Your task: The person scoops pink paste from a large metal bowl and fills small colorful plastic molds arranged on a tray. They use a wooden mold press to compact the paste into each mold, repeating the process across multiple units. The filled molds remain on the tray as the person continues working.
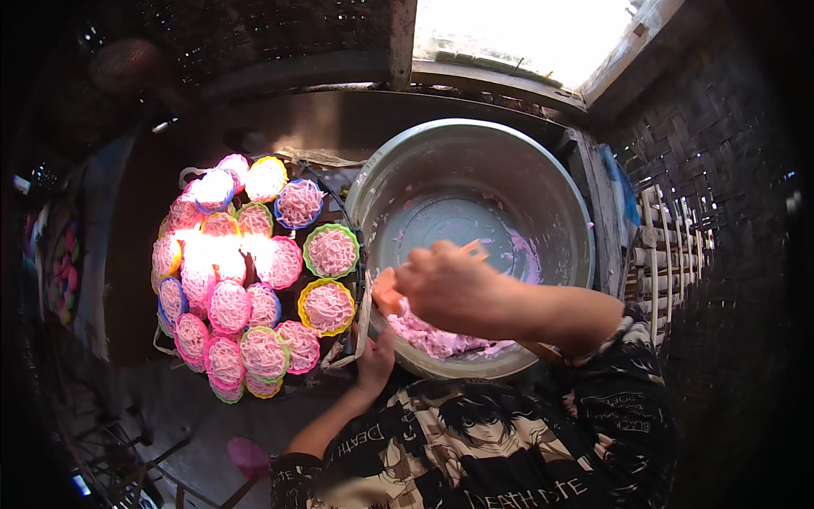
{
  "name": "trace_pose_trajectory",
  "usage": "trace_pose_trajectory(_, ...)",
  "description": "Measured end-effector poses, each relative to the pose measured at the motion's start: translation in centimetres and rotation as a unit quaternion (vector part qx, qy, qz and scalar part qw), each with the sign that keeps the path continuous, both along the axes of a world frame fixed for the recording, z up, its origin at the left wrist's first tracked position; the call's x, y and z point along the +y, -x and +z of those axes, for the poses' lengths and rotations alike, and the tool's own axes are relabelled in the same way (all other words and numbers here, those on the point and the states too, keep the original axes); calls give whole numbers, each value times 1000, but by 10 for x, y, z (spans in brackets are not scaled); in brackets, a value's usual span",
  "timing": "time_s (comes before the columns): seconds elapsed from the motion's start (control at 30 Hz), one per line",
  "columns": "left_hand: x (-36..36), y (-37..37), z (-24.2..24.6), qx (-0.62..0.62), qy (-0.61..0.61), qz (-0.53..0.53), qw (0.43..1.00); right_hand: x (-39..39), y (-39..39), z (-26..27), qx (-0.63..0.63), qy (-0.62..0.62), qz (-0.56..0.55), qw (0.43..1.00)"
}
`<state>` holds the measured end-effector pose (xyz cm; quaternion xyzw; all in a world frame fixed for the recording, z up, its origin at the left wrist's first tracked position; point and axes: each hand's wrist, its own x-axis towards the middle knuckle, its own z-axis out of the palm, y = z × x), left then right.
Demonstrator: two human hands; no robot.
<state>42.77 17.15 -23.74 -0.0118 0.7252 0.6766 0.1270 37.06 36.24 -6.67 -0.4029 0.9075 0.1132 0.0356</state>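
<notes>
A large pale plastic basin (566,223) stands before me, its inner wall smeared with pink residue. Soft pink dough (439,337) is heaped at the near left of its floor. My right hand (439,283) is closed around an orange plastic tool (386,291), perhaps a scoop or scraper, over the left side of the basin. The fist hides the tool's middle, and its lower end is close to the dough. At the basin's near left rim is my left hand (376,359), its fingertips partly hidden; whether it grips the rim is unclear.
Left of the basin, several colourful scalloped cups (331,251) of pink noodle-like strands are piled on a dark-rimmed carrier. Strong sunlight washes out the pile's middle. A bright window (509,38) is at the back. Slatted bamboo (661,267) stands right, and a purple object (248,455) lies low left.
</notes>
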Motion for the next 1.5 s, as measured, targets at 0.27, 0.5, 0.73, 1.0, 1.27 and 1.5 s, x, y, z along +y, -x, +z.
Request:
trace_pose_trajectory(0.27, 7, 7, 33, 58, -5, 9, 998, 21, 23, -96, -243, -47, -186, 951)
trace_pose_trajectory(0.5, 6, 9, 21, 60, 94, 3, 994, 79, -72, -9, -352, 30, -288, 890)
trace_pose_trajectory(0.73, 9, 9, 21, 75, 22, 15, 997, 70, 0, -26, -213, 29, -259, 942)
trace_pose_trajectory(1.0, 3, 11, 22, 44, 41, -17, 998, 39, 13, -63, -331, -21, -220, 918)
trace_pose_trajectory(1.27, 13, 10, 43, 37, 4, 17, 999, 39, -19, 29, -151, -35, -138, 978)
trace_pose_trajectory(1.5, 12, 9, 55, -42, 9, 11, 999, -2, 16, -49, -184, -41, -159, 969)
